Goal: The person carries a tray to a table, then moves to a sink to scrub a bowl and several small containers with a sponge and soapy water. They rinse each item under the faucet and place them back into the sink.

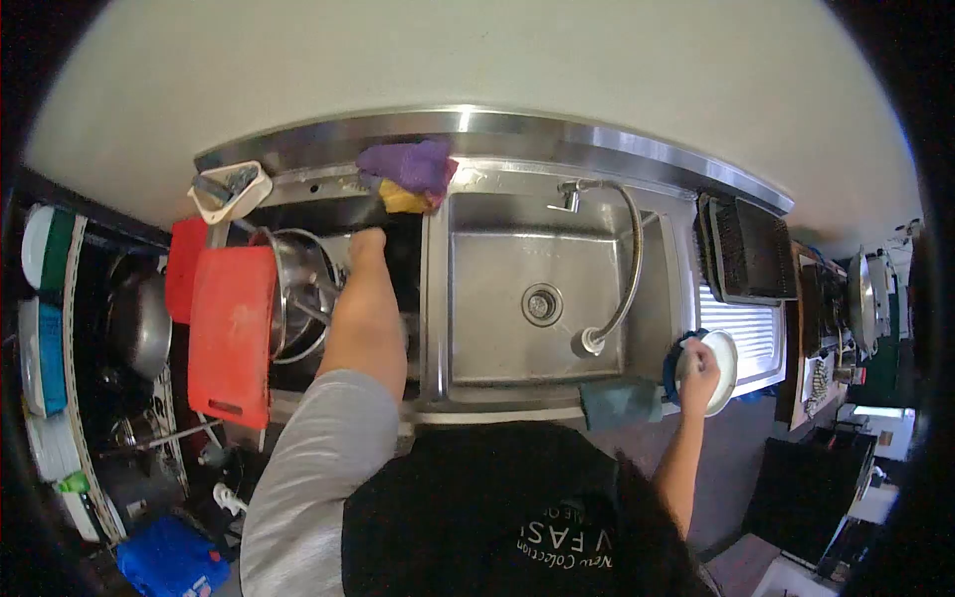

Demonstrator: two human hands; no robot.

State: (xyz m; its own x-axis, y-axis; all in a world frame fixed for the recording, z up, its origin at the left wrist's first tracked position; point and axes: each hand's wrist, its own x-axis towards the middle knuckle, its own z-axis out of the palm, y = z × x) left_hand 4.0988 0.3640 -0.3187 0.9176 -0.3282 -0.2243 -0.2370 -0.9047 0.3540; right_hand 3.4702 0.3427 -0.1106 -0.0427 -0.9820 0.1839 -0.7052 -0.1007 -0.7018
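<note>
My left hand (368,242) reaches down into the dark left sink basin, beside a metal pot (294,323). Its fingers are hidden, so its grip does not show. At the right end of the counter, my right hand (700,372) is closed on a round white dish (727,372). The dish overhangs the counter's front edge, with a dark blue cloth (673,378) against its left side.
A red cutting board (230,328) leans by the pot. A purple cloth (408,165) and yellow cloth (400,198) lie behind. The right basin (487,298) has a hose faucet (637,249). A green-grey cloth (621,403) hangs in front; black racks (748,249) stand right.
</note>
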